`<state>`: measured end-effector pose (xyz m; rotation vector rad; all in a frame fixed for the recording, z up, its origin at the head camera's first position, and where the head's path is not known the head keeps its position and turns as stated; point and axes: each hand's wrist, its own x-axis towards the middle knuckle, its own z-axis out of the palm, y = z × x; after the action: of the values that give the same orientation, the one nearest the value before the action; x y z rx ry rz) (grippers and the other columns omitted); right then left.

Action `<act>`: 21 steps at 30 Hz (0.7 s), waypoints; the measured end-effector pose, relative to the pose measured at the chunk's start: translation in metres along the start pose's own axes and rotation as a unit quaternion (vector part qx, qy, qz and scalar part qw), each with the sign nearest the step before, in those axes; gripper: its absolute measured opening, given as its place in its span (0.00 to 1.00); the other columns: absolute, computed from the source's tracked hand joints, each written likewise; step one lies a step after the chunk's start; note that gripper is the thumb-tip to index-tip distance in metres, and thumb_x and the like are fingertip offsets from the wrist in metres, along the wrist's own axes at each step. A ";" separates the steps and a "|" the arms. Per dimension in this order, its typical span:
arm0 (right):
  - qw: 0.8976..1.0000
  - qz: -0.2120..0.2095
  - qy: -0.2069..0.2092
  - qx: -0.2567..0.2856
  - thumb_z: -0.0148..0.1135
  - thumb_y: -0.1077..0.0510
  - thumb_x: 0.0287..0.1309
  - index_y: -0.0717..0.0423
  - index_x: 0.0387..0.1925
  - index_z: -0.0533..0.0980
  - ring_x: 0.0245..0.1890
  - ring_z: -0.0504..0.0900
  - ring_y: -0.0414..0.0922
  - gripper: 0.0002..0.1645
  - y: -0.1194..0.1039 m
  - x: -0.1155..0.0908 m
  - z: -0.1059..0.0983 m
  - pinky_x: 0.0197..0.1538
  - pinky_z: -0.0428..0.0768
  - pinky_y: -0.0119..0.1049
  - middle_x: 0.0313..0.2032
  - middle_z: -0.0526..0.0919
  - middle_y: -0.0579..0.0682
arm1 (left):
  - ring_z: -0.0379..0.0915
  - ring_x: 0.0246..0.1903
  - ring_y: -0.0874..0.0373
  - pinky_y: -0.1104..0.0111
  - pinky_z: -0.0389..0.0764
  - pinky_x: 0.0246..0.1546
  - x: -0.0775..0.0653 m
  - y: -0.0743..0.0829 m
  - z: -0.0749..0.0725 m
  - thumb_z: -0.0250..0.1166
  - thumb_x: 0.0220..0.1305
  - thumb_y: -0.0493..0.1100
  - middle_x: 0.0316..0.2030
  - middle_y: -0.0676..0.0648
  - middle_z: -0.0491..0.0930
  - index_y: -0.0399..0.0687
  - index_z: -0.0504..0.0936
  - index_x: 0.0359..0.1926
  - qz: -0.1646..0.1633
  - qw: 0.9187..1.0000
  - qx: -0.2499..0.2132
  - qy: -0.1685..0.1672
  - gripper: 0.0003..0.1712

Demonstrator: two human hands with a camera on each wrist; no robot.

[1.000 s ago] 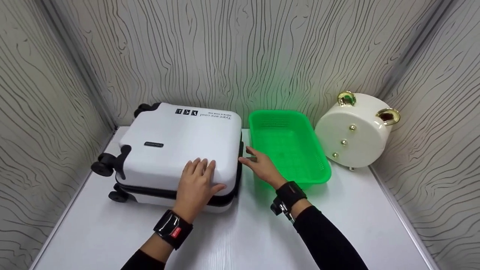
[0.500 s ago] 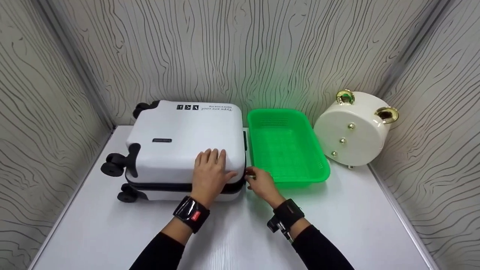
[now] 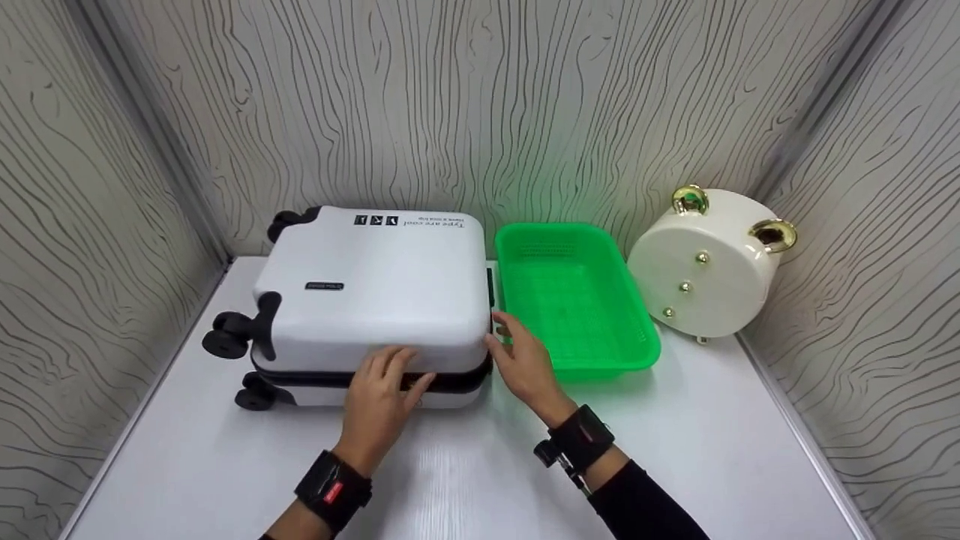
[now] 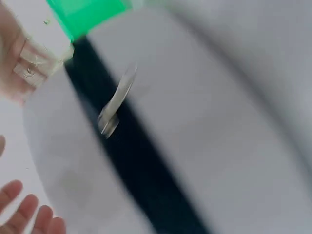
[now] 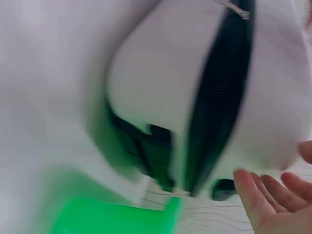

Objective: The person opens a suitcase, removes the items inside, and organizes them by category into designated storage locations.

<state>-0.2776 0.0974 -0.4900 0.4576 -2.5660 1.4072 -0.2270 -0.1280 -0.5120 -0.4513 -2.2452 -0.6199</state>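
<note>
A white hard-shell suitcase (image 3: pixel 382 289) lies flat on the white table, its black wheels (image 3: pixel 227 335) pointing left. My left hand (image 3: pixel 375 397) is at its front side, fingers by the upper shell's lower edge and thumb near the black zipper band (image 4: pixel 139 161). In the left wrist view a metal zipper pull (image 4: pixel 116 105) hangs on that band, with the left fingers apart from it, relaxed and holding nothing. My right hand (image 3: pixel 526 367) is at the suitcase's right end near the front corner, fingers extended along the shell. Its fingers (image 5: pixel 253 200) look loose in the right wrist view.
A green plastic basket (image 3: pixel 574 304) stands just right of the suitcase, close beside my right hand. Farther right is a round cream case (image 3: pixel 690 289) with gold ear-shaped parts, leaning near the corner. Wood-patterned walls (image 3: pixel 420 105) enclose the table at the back and sides.
The suitcase shifted slightly right, then stayed put. My left hand slid off its top down to the front zipper side. The right hand dipped to the front corner, then rose a little.
</note>
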 end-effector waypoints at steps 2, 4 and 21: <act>1.000 -0.007 0.001 -0.020 0.61 0.44 0.66 0.61 0.68 0.65 0.60 0.74 0.56 0.38 -0.008 0.002 -0.001 0.56 0.77 0.48 0.63 0.72 0.59 | 0.77 0.41 0.50 0.59 0.81 0.39 -0.017 -0.001 0.004 0.75 0.54 0.52 0.41 0.44 0.79 0.42 0.80 0.46 -0.059 0.998 -0.014 -0.015 0.25; 0.999 -0.009 -0.005 -0.049 0.63 0.37 0.61 0.61 0.70 0.61 0.65 0.69 0.56 0.47 -0.014 0.006 0.000 0.61 0.72 0.51 0.66 0.68 0.59 | 0.79 0.37 0.51 0.60 0.81 0.34 -0.031 -0.002 0.010 0.74 0.56 0.54 0.39 0.45 0.81 0.42 0.79 0.45 -0.112 0.993 -0.015 -0.039 0.24; 0.989 0.045 -0.035 -0.139 0.69 0.26 0.40 0.65 0.75 0.45 0.72 0.54 0.59 0.75 -0.019 0.020 0.028 0.68 0.62 0.50 0.74 0.47 0.63 | 0.77 0.20 0.60 0.63 0.75 0.20 -0.050 -0.003 0.045 0.69 0.61 0.54 0.23 0.52 0.85 0.46 0.88 0.30 -0.292 0.949 -0.055 -0.109 0.16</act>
<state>-0.2901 0.0611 -0.4840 0.3549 -2.8139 1.0486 -0.2213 -0.1116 -0.5774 0.1185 -2.5751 -1.0412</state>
